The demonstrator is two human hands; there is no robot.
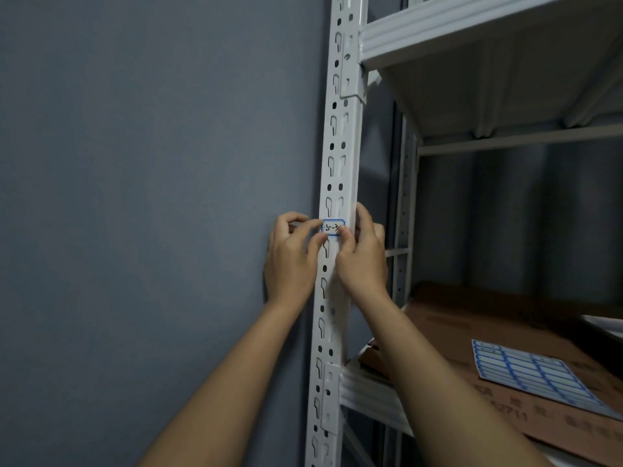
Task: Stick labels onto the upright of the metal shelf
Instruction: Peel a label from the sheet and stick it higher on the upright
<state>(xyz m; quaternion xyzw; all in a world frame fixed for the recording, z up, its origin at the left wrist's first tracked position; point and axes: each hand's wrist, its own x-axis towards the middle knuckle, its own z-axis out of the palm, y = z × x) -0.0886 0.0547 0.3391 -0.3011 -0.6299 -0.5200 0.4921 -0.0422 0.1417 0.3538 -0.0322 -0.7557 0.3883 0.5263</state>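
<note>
A white perforated metal upright (337,156) runs from top to bottom in the middle of the view. A small white label (333,227) with a blue border and black handwriting lies across it at mid height. My left hand (291,261) is on the left side of the upright, its thumb touching the label's left edge. My right hand (362,257) is on the right side, with a fingertip on the label's lower right corner and other fingers wrapped round the upright's edge. How firmly the label sticks cannot be told.
A sheet of blue-bordered labels (536,375) lies on a brown cardboard box (472,325) on the lower shelf at the right. A white shelf board (472,32) sits above. A grey wall (151,197) fills the left side.
</note>
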